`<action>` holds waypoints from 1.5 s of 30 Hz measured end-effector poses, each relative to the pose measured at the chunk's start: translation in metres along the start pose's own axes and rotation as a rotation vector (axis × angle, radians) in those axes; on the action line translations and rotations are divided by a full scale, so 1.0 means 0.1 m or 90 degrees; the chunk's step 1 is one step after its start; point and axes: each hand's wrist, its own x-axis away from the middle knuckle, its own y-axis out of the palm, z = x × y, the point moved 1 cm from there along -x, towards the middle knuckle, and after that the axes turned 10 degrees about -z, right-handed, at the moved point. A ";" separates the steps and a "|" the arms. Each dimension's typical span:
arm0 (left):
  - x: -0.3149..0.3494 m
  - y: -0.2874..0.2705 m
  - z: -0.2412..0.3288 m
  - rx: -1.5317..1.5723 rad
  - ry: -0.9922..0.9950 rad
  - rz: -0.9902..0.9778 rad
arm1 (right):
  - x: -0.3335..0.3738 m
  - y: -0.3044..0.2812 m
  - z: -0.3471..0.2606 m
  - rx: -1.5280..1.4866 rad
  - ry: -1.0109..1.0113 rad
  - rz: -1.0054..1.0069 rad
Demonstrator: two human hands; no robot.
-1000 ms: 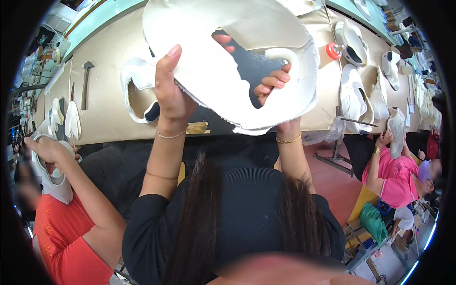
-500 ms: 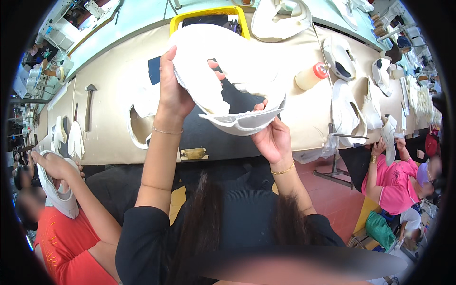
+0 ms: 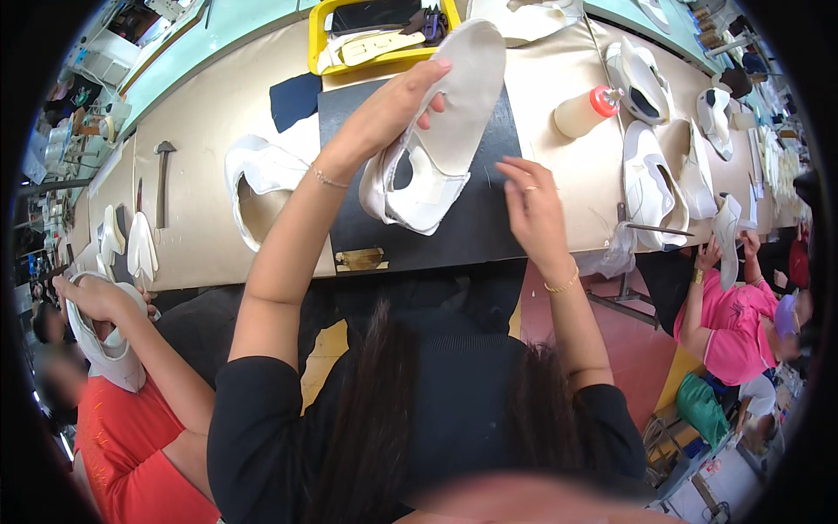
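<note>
A white shoe upper (image 3: 470, 100) is tilted over the dark mat, its long pale sole side turned up toward me. My left hand (image 3: 403, 103) is closed round its edge, with the thumb on the flat face. To the right of the upper, my right hand (image 3: 533, 210) is apart from it, fingers stretched out and holding nothing. Beneath lies the black mat (image 3: 349, 223) on the beige-covered table. Left of the mat sits another white shoe upper (image 3: 262, 179), close to my left forearm.
A yellow tray (image 3: 316, 39) with scissors and pale pieces stands at the back. A glue bottle (image 3: 576, 118) with a red cap lies to the right, near several white shoe uppers (image 3: 646, 179). A hammer (image 3: 162, 183) rests at left. Co-workers sit on both sides.
The shoe upper has been turned so that its long flat side faces me, still in my left hand. My right hand has let go of it and moved right.
</note>
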 end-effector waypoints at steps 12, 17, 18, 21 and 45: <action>-0.48 0.12 0.11 -0.088 -0.095 -0.035 | -0.33 0.34 0.12 0.221 -0.210 -0.169; -0.60 0.08 0.13 -0.113 -0.120 -0.016 | -0.47 0.00 -0.19 0.134 -0.094 -0.162; -0.60 0.09 0.13 -0.100 -0.103 -0.016 | -0.45 -0.15 -0.36 0.057 -0.143 -0.128; -0.63 0.08 0.15 -0.083 -0.059 -0.009 | -0.25 -0.61 -0.98 -0.018 -0.311 -0.190; -0.87 0.03 -0.03 -0.116 -0.122 -0.121 | 0.06 -0.71 -2.39 0.641 -0.705 -0.014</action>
